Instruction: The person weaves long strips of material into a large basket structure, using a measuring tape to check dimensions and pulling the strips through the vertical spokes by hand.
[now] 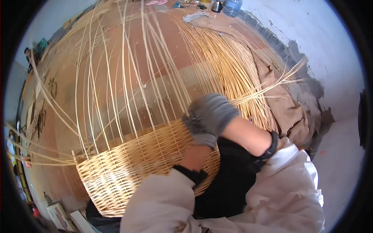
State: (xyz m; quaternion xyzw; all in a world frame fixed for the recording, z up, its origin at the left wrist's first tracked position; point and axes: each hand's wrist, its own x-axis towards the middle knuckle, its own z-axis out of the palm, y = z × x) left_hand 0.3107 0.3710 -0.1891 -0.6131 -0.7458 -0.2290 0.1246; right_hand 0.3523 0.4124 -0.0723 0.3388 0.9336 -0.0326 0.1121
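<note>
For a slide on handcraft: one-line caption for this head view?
A gloved right hand and bare left hand work the rim of a half-woven wicker basket, loose stakes fanning upward.

- You have a reddish-brown floor [116, 77] under everything, running back to the far wall.
- On it, to your right, lies a big heap of pale willow rods [229, 66], fanned out.
- Brown cloth [283, 105] lies along the floor's right edge, by the white wall.
- At the floor's far edge stand a water jug [232, 7] and a kettle [217, 5].
</note>
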